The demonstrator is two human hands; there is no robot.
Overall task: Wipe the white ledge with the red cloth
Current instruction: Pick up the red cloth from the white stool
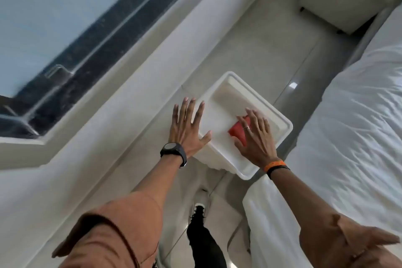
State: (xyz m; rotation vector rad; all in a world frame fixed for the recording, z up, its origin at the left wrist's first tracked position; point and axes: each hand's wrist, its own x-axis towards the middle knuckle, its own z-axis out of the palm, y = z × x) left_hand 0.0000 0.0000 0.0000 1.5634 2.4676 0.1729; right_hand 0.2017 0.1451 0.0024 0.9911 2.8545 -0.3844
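A white plastic tub [280, 125] with a broad rolled rim is seen below both hands, standing on the floor; inside it, a red cloth [237, 130] is pressed flat against the pale inner surface beneath the fingers [252, 115] of the right hand [256, 137]; nothing else can be made out in the tub. Those fingers are spread and laid flat over the cloth rather than curled round it, so the cloth is covered and pinned, not gripped; a ring is worn on one of them, and orange and black bands are seen at the wrist. Only a small folded part of the cloth is visible, beside the thumb and under the palm; its long axis cannot be told, since most of it is hidden. The left hand [187, 128] is released, its fingers [185, 106] splayed, with the palm at the tub's near-left corner and the thumb lying over the rim; a dark watch [173, 151] is worn on that wrist. Beyond the left fingertips the white ledge [134, 85] is seen running diagonally below a dark-framed window [71, 48], apart from the cloth. The floor [261, 45] is pale and glossy; a bed [348, 126] with rumpled white sheets lies to the right of the right hand; rust-coloured sleeves [121, 230] and a shoe [199, 211] are seen below.
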